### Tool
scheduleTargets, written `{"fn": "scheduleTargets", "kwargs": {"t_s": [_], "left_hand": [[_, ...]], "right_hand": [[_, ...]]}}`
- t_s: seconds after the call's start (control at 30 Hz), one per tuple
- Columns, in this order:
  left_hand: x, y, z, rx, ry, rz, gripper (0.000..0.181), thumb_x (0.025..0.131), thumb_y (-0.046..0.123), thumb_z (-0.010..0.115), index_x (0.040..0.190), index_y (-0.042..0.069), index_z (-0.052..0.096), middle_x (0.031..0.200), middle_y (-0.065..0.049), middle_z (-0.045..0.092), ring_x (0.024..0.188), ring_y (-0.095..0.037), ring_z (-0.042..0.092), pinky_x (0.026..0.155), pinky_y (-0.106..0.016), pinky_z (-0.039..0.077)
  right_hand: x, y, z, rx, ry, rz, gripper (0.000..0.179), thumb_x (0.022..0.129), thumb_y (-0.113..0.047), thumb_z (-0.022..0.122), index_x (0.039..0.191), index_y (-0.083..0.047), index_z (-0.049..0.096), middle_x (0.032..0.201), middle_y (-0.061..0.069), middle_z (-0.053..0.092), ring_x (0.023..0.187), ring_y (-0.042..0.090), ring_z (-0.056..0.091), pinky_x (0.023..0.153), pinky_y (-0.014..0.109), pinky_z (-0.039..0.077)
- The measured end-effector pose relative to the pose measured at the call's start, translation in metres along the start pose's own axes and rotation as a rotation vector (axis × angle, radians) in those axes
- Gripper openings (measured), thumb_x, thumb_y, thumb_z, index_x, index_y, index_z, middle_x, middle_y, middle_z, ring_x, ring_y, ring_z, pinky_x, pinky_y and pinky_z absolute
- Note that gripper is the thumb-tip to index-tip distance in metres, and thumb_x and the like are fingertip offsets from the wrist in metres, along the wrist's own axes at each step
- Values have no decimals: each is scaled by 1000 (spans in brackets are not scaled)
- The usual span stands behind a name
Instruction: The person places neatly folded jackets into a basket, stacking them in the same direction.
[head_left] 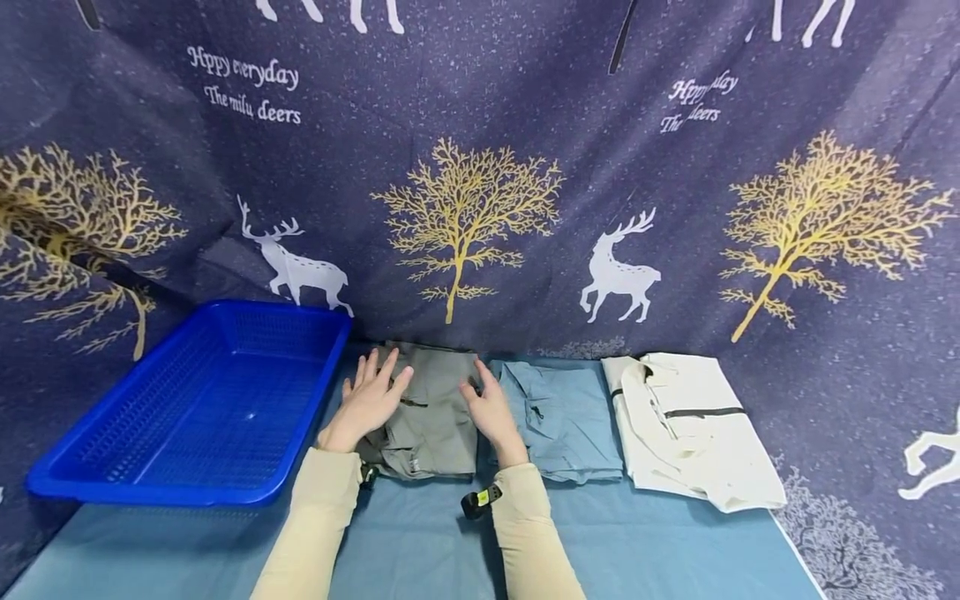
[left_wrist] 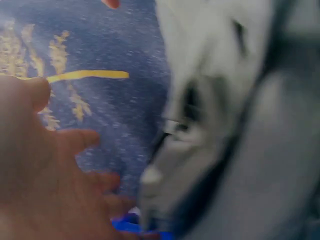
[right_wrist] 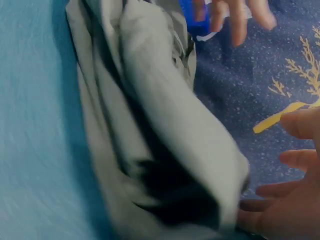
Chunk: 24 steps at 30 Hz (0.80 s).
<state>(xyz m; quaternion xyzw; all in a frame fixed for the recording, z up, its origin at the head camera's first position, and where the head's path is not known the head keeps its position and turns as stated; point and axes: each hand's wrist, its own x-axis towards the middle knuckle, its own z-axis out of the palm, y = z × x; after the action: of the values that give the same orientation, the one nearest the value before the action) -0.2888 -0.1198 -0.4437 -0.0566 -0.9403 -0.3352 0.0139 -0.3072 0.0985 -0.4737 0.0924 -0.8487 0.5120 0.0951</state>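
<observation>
A folded grey garment [head_left: 442, 417] with a small dark cord lies on the blue-covered table, between my two hands. Over its left side my left hand [head_left: 371, 404] has its fingers spread. At the right edge is my right hand [head_left: 493, 414], thumb apart from its straightened fingers. In the left wrist view the garment [left_wrist: 200, 115] stands out blurred beside the hand [left_wrist: 60, 175]. The right wrist view shows the garment's thick folded layers [right_wrist: 155, 75], with the right hand's fingers [right_wrist: 280, 190] close along one end. Neither hand grips the cloth.
A blue plastic basket [head_left: 302, 446] stands left of the grey garment. To the right lie a folded blue garment [head_left: 570, 417] and a folded white garment [head_left: 701, 450] with a black strip. A dark printed curtain [head_left: 510, 100] hangs right behind the table.
</observation>
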Motion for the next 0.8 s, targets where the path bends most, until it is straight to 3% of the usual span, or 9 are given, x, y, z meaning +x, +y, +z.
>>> {"fn": "scheduleTargets", "kwargs": {"t_s": [0.17, 0.2, 0.3, 0.43, 0.5, 0.67, 0.8], "left_hand": [[2, -16, 11, -22, -34, -75, 75, 101, 45, 48, 158, 10, 14, 157, -31, -6, 141, -54, -2, 103, -76, 9], [3, -19, 12, -22, -38, -84, 75, 100, 43, 51, 158, 10, 15, 157, -31, -6, 141, -55, -1, 102, -76, 10], [6, -29, 15, -50, -3, -105, 76, 98, 39, 56, 157, 8, 18, 155, -35, -1, 137, -61, 10, 101, -76, 18], [10, -39, 12, -55, 48, -128, 75, 96, 36, 58, 155, 5, 24, 150, -40, 17, 127, -63, 29, 99, -71, 29], [10, -43, 11, -28, 42, -137, 74, 96, 37, 59, 154, 4, 26, 147, -39, 28, 127, -60, 34, 99, -69, 31], [11, -46, 14, -51, 17, -93, 72, 97, 35, 58, 152, -1, 29, 144, -37, 35, 131, -54, 34, 103, -64, 30], [10, -45, 19, -104, 35, -57, 70, 96, 31, 61, 150, -2, 33, 142, -38, 37, 130, -53, 36, 104, -62, 31]], "right_hand": [[-6, 11, 15, -6, -33, 57, 62, 94, -16, 62, 148, 1, 38, 148, 24, 40, 133, 37, 41, 109, 48, 32], [-7, 11, 18, -11, -35, 65, 64, 93, -16, 63, 149, 2, 37, 149, 24, 38, 137, 37, 35, 111, 48, 29], [-5, 12, 25, 0, -15, 71, 70, 90, -16, 66, 150, 2, 34, 149, 27, 34, 138, 40, 32, 112, 49, 27], [-3, 9, 32, 10, 35, 91, 76, 84, -14, 69, 150, -1, 35, 145, 30, 36, 133, 43, 37, 109, 51, 31], [-4, 10, 33, -13, 49, 130, 77, 82, -15, 72, 150, -5, 37, 141, 29, 40, 129, 43, 42, 106, 50, 35], [-6, 13, 33, 64, 71, 184, 77, 81, -11, 73, 150, -8, 39, 144, 25, 43, 131, 41, 42, 105, 51, 36], [-9, 15, 29, 200, 27, 221, 72, 84, -9, 71, 149, -8, 41, 152, 16, 37, 140, 35, 31, 111, 50, 29]]}}
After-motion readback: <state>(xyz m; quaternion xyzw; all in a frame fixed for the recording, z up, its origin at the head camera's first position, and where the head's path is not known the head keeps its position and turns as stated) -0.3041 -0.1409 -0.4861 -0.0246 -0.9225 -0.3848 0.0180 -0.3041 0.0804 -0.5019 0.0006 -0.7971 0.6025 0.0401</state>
